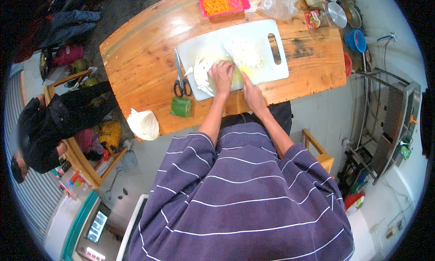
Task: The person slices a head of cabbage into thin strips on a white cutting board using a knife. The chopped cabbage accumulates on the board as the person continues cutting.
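Observation:
A white plastic cutting board [207,40] lies on the wooden table, with pale vegetable strips [201,74] on its left part and a heap of finely chopped white vegetable [246,53] nearer its handle hole. My left hand [222,75] rests with bent fingers on pale pieces at the middle of the board. Just right of it, my right hand [253,92] is closed around something, its index finger extended; a knife blade seems to run up from it, but is hard to make out. Scissors with black handles [182,86] lie beside the board's left edge.
A green vegetable piece [181,107] and a white cabbage piece [143,124] sit at the table's near left. Beyond the board stand a pink tray of carrot strips [247,6], a clear plastic bag [280,4] and lidded containers [336,14]. Another person [51,125] is at far left.

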Available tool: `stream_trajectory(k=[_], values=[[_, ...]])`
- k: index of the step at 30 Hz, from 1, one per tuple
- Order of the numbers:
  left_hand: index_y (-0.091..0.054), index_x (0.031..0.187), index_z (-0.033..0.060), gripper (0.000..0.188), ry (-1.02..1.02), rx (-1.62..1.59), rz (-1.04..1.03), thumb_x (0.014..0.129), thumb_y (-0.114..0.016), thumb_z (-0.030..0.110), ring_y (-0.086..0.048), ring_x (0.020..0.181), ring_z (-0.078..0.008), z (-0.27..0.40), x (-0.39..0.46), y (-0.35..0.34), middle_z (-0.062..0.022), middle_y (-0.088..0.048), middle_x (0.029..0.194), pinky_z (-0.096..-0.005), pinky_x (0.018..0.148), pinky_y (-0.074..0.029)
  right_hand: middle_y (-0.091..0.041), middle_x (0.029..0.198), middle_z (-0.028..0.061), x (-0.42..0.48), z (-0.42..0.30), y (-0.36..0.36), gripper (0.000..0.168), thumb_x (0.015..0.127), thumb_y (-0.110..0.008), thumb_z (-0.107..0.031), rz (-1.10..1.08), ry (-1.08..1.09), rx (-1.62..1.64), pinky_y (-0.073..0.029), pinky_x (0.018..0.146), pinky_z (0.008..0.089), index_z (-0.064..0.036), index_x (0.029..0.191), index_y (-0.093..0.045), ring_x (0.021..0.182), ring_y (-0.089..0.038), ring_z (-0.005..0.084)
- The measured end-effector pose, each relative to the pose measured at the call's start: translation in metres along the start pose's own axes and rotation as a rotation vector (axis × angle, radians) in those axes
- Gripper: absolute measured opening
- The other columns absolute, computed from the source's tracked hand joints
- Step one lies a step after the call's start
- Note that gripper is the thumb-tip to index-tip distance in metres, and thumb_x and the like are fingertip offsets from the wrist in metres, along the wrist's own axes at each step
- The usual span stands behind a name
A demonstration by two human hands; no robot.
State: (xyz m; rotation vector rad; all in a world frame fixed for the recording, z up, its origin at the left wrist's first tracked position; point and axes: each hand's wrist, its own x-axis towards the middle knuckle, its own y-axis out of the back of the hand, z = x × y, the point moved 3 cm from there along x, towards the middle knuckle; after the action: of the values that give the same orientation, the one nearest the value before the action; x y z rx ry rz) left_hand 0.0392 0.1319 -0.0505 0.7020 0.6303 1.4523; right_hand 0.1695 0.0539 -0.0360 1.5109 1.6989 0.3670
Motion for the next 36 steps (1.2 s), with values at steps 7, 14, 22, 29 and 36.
stream_trajectory(k=[7,14,22,29,36], values=[[-0.072,0.088,0.0131,0.009,0.021,-0.049,0.008,0.082,-0.068,0.019,-0.056,0.090,-0.0238,-0.001,-0.001,0.001,-0.0003,-0.068,0.094,-0.0392,0.080,-0.036,-0.060,0.077,0.0345,0.009,-0.032,0.057,0.041,0.097,-0.047,-0.022,-0.123,-0.080,0.145,-0.046,0.071,0.0571,-0.015,0.137,-0.046,0.078,-0.061,0.0503],[-0.072,0.088,0.0134,0.009,-0.047,0.009,-0.040,0.082,-0.067,0.017,-0.054,0.090,-0.0235,-0.001,0.001,0.009,-0.0001,-0.066,0.096,-0.0384,0.081,-0.037,-0.061,0.072,0.0298,0.034,-0.003,0.084,0.037,0.098,-0.049,-0.025,-0.271,0.139,-0.051,-0.048,0.068,0.0543,-0.016,0.134,-0.050,0.073,-0.061,0.0486],[-0.073,0.088,0.0124,0.010,-0.099,0.011,0.012,0.079,-0.068,0.011,-0.055,0.087,-0.0245,-0.008,0.001,0.013,-0.0017,-0.067,0.092,-0.0371,0.077,-0.040,-0.060,0.069,0.0282,0.044,-0.004,0.092,0.037,0.099,-0.046,-0.030,-0.361,0.160,-0.163,-0.049,0.067,0.0542,-0.018,0.133,-0.052,0.073,-0.062,0.0472],[-0.073,0.087,0.0122,0.010,-0.067,0.006,0.003,0.080,-0.068,0.012,-0.055,0.087,-0.0248,-0.009,0.000,0.013,-0.0015,-0.067,0.092,-0.0378,0.078,-0.040,-0.062,0.071,0.0281,0.046,0.010,0.077,0.036,0.099,-0.045,-0.028,-0.354,0.183,-0.214,-0.050,0.067,0.0545,-0.021,0.134,-0.049,0.074,-0.063,0.0473],[-0.073,0.087,0.0121,0.009,-0.027,-0.001,-0.031,0.080,-0.067,0.013,-0.055,0.089,-0.0245,-0.009,0.001,0.012,-0.0009,-0.067,0.092,-0.0386,0.080,-0.040,-0.064,0.076,0.0275,0.050,0.017,0.045,0.035,0.099,-0.044,-0.026,-0.251,0.212,-0.300,-0.051,0.066,0.0549,-0.021,0.133,-0.049,0.074,-0.063,0.0470]])
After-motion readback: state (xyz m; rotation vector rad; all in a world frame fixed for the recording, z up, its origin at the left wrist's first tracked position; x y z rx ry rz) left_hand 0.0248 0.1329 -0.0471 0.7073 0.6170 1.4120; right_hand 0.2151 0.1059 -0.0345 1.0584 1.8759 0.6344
